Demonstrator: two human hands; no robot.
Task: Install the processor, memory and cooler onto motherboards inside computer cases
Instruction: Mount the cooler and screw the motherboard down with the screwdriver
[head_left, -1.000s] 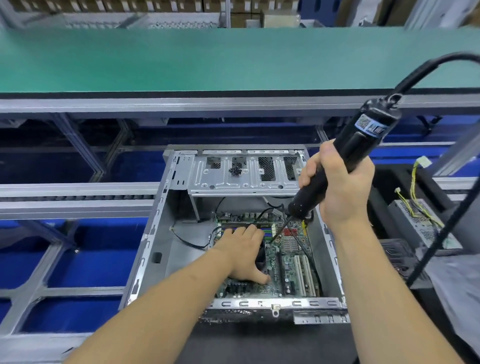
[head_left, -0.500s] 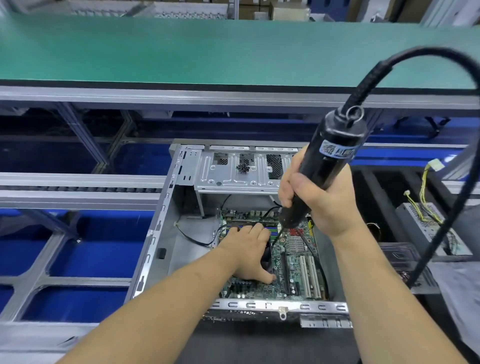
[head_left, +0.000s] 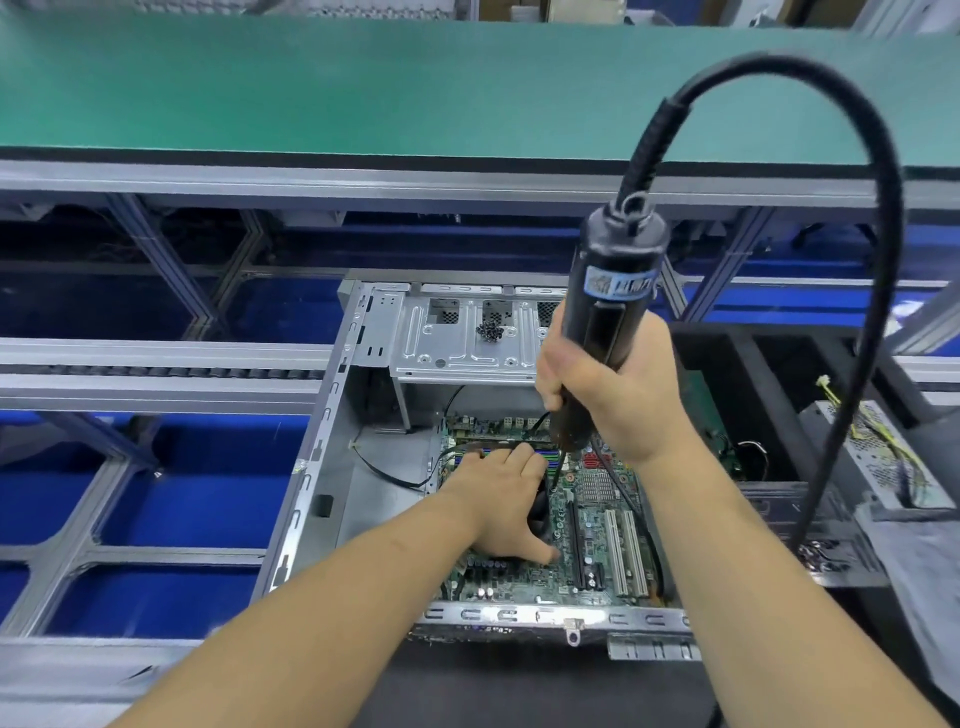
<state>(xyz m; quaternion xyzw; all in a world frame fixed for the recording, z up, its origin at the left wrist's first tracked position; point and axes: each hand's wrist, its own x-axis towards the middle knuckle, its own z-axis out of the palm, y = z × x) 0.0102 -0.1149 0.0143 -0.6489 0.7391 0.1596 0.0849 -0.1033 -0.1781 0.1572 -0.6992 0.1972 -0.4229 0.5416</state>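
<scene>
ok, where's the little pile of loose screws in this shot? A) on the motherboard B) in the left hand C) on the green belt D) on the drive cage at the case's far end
D: the screws sit in a dark cluster on the drive cage, beyond the motherboard; the left hand lies flat on the board.

An open grey computer case (head_left: 332, 467) lies on the dark bench (head_left: 519, 686) near its edge.
</scene>
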